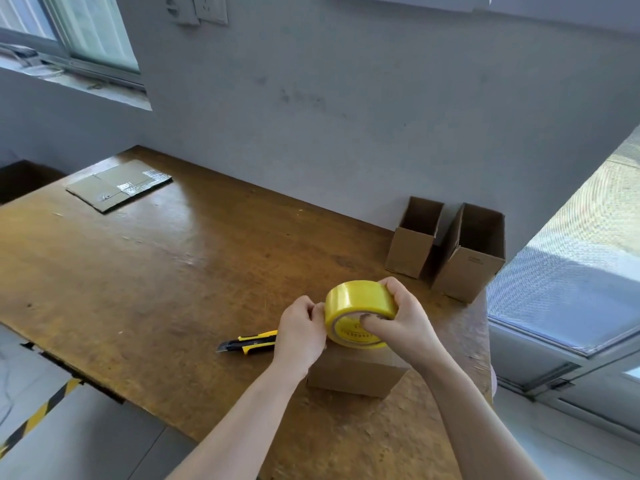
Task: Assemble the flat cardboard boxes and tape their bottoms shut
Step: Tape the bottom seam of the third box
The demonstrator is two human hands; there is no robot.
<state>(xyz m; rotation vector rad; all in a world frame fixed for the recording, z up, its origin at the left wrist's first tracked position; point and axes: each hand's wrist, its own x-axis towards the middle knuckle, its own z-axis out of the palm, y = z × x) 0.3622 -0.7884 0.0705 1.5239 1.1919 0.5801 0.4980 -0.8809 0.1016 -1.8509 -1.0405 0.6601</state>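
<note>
Both hands are on 1 yellow tape roll (358,303): the left hand (300,329) has its fingers curled and pinches the roll's left edge, while the right hand (407,318) grips it from the right, fingers wrapped over the top and thumb hooked into the core. The roll is tilted, its printed inner ring facing the camera, and sits over a closed cardboard box (353,374) near the front of the wooden table (138,271); whether roll and box touch cannot be told. At the far left corner of the table lies a flat cardboard sheet (117,185) with strips of tape on it. Just left of the left hand, a yellow-and-black utility knife (247,342) rests on the wood, blade end pointing left. Toward the right rear, against the wall, 2 assembled boxes stand upright side by side with open tops, the narrower box (414,244) left of the wider box (469,261); only bare inner walls show, their bottoms hidden.
</note>
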